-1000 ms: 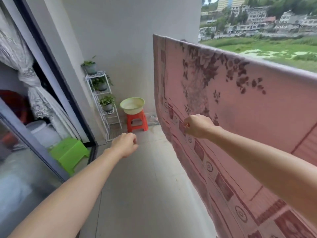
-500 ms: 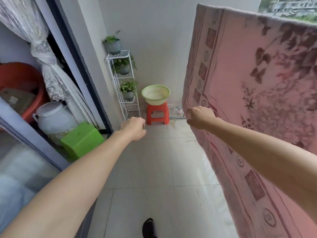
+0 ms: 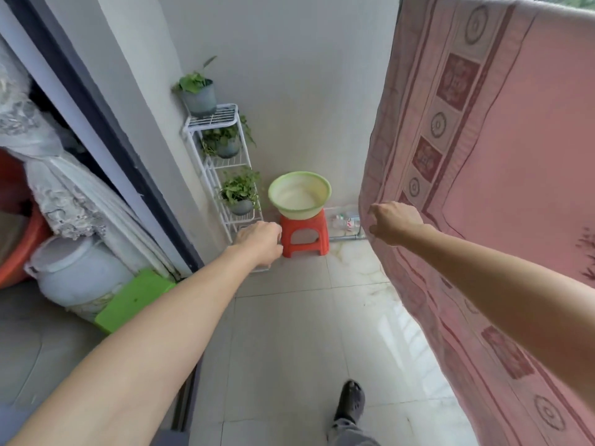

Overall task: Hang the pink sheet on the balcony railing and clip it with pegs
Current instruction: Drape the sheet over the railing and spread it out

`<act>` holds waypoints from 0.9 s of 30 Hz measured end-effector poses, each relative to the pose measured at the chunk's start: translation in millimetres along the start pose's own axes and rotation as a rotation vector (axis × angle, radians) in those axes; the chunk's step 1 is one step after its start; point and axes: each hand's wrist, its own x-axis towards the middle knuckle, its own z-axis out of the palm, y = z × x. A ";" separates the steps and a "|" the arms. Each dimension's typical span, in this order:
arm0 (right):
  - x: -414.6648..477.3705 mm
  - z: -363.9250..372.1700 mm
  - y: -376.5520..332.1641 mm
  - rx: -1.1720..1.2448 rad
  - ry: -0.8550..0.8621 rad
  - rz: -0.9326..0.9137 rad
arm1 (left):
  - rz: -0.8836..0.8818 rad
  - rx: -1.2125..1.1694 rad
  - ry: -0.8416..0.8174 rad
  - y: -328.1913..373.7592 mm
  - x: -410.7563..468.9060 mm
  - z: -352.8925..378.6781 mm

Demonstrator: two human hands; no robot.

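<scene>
The pink sheet (image 3: 515, 188) is hanging down the right side of the frame, draped over the railing, which is lying hidden under its top fold at the upper right. It is looking thin, soft and light, likely to slide or flap, so it is best taken by its left border or along the top fold, where pegs would bite. The right hand (image 3: 396, 222), at centre right, is curling its fingers at that left border; whether it is pinching cloth I cannot tell. The left hand (image 3: 259, 243), mid-frame, is making a loose fist, its contents hidden.

Counting: one sheet, two hands, no pegs showing. Three potted plants (image 3: 240, 194) are sitting on one white rack (image 3: 212, 119), and one basin (image 3: 299, 194) is resting on one red stool (image 3: 304, 236).
</scene>
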 end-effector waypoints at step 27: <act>509.1 -108.6 153.7 -0.032 0.313 0.232 | 0.318 -0.030 0.088 -11.9 627.1 -139.3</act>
